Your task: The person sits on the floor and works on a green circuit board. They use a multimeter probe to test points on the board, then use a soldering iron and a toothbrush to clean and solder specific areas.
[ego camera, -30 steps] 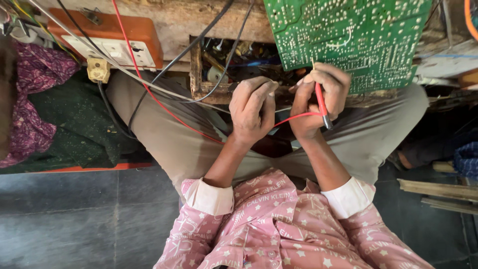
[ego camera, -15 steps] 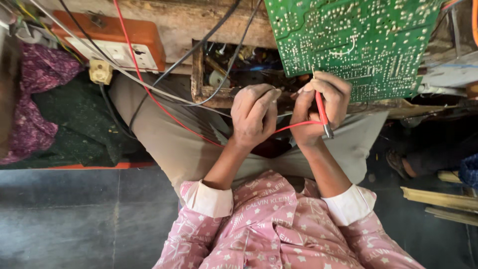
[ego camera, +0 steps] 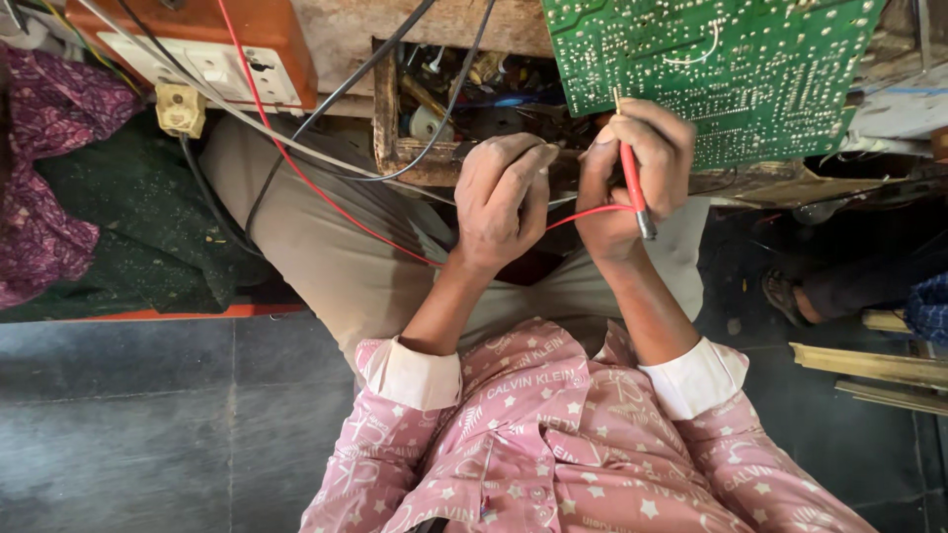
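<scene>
A dark grey tiled floor lies below a rough wooden workbench. An orange socket box sits on the bench; purple patterned cloth lies beside it.

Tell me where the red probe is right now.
In the head view, the red probe is right of centre, pinched in the right hand, its tip against the lower edge of the green circuit board; the left hand sits just beside it.

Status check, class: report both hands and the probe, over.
Right hand grips red probe, tip on green circuit board. Left hand curled beside it, contents hidden. Cables cross behind.
</scene>
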